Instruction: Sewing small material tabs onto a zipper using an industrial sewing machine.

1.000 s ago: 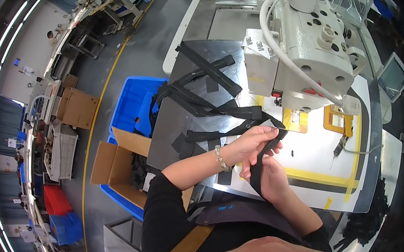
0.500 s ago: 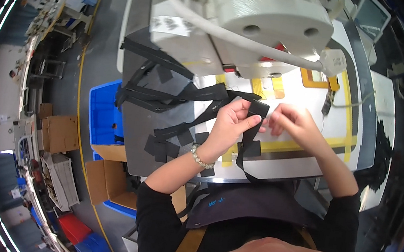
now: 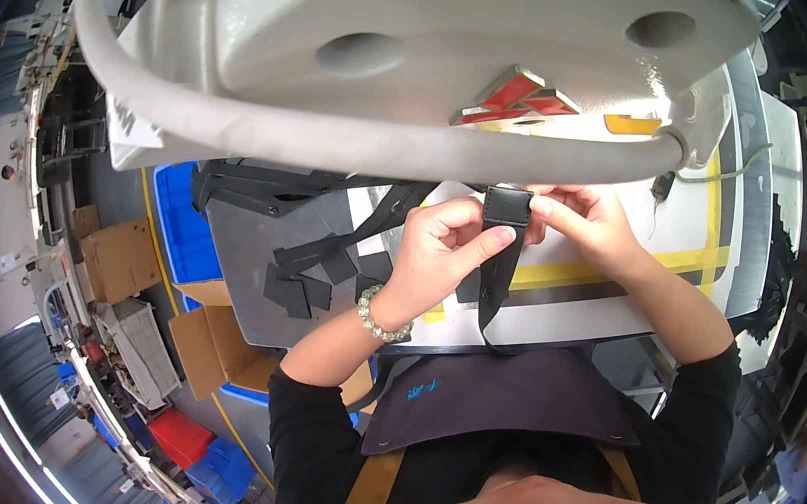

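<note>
Black strap (image 3: 495, 281), held above the white worktop (image 3: 587, 320). I judge it light and limp, its stitched end patch (image 3: 508, 207) stiffer, best pinched edgewise. The left hand (image 3: 435, 254) closes thumb and fingers on the strap below the patch; the right hand's (image 3: 589, 231) fingertips nearly meet at its right edge, grip uncertain to me.

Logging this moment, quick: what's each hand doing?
Left hand: closed, holding the black strap.
Right hand: at the strap's end; grip cannot be told.
</note>
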Action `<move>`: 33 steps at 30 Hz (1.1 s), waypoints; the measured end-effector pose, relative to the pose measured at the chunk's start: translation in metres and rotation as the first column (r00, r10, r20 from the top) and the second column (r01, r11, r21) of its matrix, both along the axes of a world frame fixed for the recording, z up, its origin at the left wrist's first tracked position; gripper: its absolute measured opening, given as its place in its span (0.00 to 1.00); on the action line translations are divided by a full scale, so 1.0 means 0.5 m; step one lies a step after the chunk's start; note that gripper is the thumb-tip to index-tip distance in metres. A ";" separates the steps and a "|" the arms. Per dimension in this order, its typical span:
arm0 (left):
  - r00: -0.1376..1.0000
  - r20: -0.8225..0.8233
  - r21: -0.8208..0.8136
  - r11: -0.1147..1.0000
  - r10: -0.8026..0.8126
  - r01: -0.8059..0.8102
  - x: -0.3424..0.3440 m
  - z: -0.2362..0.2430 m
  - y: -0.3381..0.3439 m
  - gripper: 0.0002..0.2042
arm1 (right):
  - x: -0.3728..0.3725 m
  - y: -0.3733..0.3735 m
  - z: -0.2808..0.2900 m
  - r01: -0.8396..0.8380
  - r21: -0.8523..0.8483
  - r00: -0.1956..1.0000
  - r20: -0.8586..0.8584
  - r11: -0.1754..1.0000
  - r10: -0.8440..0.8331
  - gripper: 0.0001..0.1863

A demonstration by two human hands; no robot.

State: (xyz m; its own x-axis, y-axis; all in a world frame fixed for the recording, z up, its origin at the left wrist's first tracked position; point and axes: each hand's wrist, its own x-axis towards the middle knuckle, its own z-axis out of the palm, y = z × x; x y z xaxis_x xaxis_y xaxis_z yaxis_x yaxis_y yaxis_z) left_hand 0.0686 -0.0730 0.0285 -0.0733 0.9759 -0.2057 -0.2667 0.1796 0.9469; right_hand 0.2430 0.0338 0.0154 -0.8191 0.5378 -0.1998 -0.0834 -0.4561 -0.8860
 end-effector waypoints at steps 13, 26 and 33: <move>1.000 -0.006 0.009 1.000 -0.023 0.023 -0.001 0.001 -0.002 0.07 | 0.003 0.011 0.004 -0.002 0.037 0.999 -0.045 0.999 0.003 0.07; 0.996 -0.071 -0.050 0.997 -0.059 0.055 -0.006 -0.008 -0.015 0.09 | 0.002 0.011 0.001 0.002 0.025 0.997 -0.071 1.000 0.000 0.07; 0.998 -0.045 -0.061 0.997 -0.047 0.045 -0.005 -0.002 -0.014 0.09 | 0.003 0.012 -0.006 0.000 0.036 0.993 -0.121 0.999 0.005 0.09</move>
State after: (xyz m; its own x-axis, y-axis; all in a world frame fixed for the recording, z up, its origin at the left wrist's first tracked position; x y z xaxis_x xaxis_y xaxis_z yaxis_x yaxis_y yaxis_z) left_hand 0.0663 -0.0797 0.0273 -0.0395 0.9645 -0.2610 -0.2130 0.2471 0.9453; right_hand 0.2445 0.0396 0.0126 -0.8374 0.5408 -0.0801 -0.1896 -0.4247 -0.8852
